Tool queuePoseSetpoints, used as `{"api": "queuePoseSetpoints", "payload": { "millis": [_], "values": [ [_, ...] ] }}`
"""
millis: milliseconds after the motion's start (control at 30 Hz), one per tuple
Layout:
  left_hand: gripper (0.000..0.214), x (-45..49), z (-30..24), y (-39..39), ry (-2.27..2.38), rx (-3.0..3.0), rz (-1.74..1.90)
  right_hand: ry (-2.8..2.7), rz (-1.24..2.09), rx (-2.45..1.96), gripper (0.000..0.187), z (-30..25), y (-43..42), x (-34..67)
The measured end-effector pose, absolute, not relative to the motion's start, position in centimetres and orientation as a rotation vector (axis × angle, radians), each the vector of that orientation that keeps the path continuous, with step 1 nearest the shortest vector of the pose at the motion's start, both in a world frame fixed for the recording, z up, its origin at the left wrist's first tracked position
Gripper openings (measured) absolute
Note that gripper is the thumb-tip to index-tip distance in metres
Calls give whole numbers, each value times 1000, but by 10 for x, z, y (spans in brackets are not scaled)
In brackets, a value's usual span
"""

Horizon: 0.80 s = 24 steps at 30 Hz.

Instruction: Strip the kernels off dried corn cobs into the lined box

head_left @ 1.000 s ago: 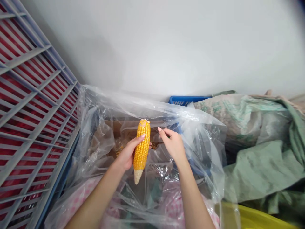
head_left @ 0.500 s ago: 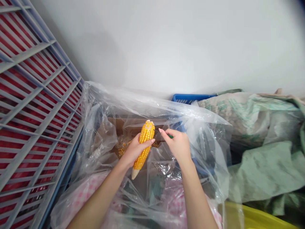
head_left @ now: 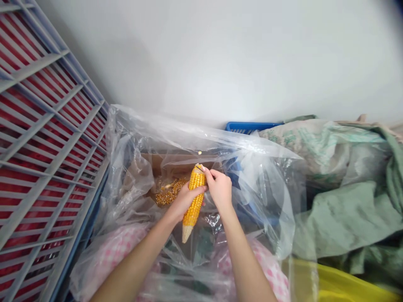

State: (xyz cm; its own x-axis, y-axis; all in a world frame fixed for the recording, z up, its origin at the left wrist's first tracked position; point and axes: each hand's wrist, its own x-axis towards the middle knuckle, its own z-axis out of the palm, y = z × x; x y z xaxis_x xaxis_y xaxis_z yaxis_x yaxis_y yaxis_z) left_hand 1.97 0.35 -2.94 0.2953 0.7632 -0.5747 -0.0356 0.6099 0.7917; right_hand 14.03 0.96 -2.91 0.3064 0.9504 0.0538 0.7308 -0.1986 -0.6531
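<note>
My left hand [head_left: 184, 201] wraps round a yellow corn cob [head_left: 194, 197], held tilted with its pale pointed tip toward me. At the cob's far end, my right hand [head_left: 219, 186] is closed on a thin tool, whose dark shaft [head_left: 199, 168] lies against the kernels there. The tool's handle is hidden in my fingers now; a bit of green showed earlier. One loose kernel [head_left: 200, 152] appears just beyond the cob. Below my left hand, a heap of loose corn kernels [head_left: 168, 193] lies inside clear plastic sheeting [head_left: 132, 167].
Brown cardboard [head_left: 154, 161] shows through the plastic. To the left stands a grey slatted crate [head_left: 59, 113] with red behind its bars. On the right are a blue basket [head_left: 252, 126], a pale woven sack [head_left: 315, 147], green cloth [head_left: 349, 218] and something yellow [head_left: 346, 283]. A white wall rises behind.
My right hand has moved left to the cob, bringing the tool's shaft against its far end. The cob has shifted slightly right and nearer me. A loose kernel now shows beyond it.
</note>
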Motion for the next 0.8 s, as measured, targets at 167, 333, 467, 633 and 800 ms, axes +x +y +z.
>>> {"api": "queuePoseSetpoints", "payload": {
  "millis": [167, 333, 467, 633, 800],
  "values": [
    [38, 8, -24, 8, 1155, 755, 636, -1484, 479, -2004, 54, -15, 3, 163],
    [43, 4, -16, 11, 1108, 820, 648, -1603, 389, -1954, 52, -7, 4, 169],
    [39, 5, -19, 13, 1149, 910, 623, -1691, 258, -1964, 49, -7, 5, 167],
    [34, 6, -31, 13, 1283, 1188, 652, -1770, 66, -2010, 48, -13, 5, 163],
    [30, 14, -30, 6, 1211, 982, 589, -1381, 279, -2053, 50, -31, 9, 140]
  ]
}}
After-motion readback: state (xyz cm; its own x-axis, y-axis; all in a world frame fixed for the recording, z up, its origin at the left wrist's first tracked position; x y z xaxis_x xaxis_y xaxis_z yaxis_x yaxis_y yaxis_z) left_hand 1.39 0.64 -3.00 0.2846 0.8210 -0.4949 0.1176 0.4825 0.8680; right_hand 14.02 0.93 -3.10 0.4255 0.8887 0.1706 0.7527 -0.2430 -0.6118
